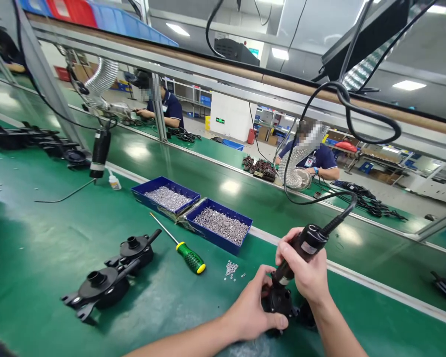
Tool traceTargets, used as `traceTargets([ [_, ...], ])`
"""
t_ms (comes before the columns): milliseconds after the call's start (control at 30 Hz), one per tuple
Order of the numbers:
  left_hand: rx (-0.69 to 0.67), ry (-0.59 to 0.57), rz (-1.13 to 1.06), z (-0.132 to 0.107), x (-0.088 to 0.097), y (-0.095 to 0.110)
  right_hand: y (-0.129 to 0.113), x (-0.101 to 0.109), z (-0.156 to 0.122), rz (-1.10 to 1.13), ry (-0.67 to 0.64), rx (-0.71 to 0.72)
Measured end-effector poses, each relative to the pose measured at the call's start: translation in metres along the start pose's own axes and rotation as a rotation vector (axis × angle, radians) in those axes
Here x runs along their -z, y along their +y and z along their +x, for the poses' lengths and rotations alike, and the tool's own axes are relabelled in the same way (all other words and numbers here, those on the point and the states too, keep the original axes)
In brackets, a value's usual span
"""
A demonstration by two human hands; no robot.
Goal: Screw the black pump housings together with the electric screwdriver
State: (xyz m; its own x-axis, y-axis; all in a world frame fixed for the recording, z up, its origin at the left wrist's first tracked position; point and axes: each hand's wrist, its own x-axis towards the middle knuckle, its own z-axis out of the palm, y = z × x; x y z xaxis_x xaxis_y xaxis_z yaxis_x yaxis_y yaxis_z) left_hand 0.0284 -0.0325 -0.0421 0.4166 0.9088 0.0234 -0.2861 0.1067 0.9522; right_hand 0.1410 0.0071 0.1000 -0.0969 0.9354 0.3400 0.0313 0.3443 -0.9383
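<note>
Black parts (72,156): laid in a row on the green work surface (152,322), at its far left edge.
Hanging driver (100,151): suspended upright; whether the surface is touched by its tip cannot be told.
Small white bottle (114,181): placed beside the hanging driver.
Two black housings (106,286): set close together, short tubes pointing upward.
Left blue bin (152,204): filled with small silvery pieces.
Green screwdriver (190,258): laid flat, its tip directed toward the left blue bin.
Right blue bin (208,237): filled with silvery screws, placed just beside the other bin.
Loose washers (231,268): scattered in a small cluster in front of the right blue bin.
Left hand (252,307): curled around the black workpiece, thumb in front.
Black workpiece (280,301): held on the surface beneath the power driver.
Power driver (307,244): tilted, its lower end directed at the workpiece's top; exact contact is hidden.
Right hand (310,275): wrapped firmly around the power driver's body.
</note>
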Motion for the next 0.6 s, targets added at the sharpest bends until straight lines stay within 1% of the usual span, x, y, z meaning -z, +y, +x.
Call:
traceTargets([
  [67,0.001,-0.009,0.010,0.000,0.001,0.000,0.003,0.002,0.000,0.039,-0.005,0.005],
  [200,0.007,-0.011,0.018,0.000,0.002,0.002,0.010,0.004,0.000,0.075,0.059,0.015],
  [367,0.007,-0.039,0.030,0.001,0.004,0.001,0.007,0.001,-0.003,-0.009,0.170,0.012],
  [400,0.000,-0.045,0.035,0.001,0.005,0.001,0.005,0.001,-0.003,-0.036,0.173,0.009],
  [467,-0.020,-0.056,0.035,0.001,0.006,-0.001,0.001,0.003,-0.003,-0.068,0.135,-0.001],
  [533,-0.041,-0.063,0.023,0.002,0.006,-0.002,-0.001,0.005,-0.004,-0.059,0.070,-0.008],
  [600,-0.049,-0.068,0.011,0.001,0.005,-0.003,0.002,0.006,-0.004,-0.025,0.065,-0.002],
])
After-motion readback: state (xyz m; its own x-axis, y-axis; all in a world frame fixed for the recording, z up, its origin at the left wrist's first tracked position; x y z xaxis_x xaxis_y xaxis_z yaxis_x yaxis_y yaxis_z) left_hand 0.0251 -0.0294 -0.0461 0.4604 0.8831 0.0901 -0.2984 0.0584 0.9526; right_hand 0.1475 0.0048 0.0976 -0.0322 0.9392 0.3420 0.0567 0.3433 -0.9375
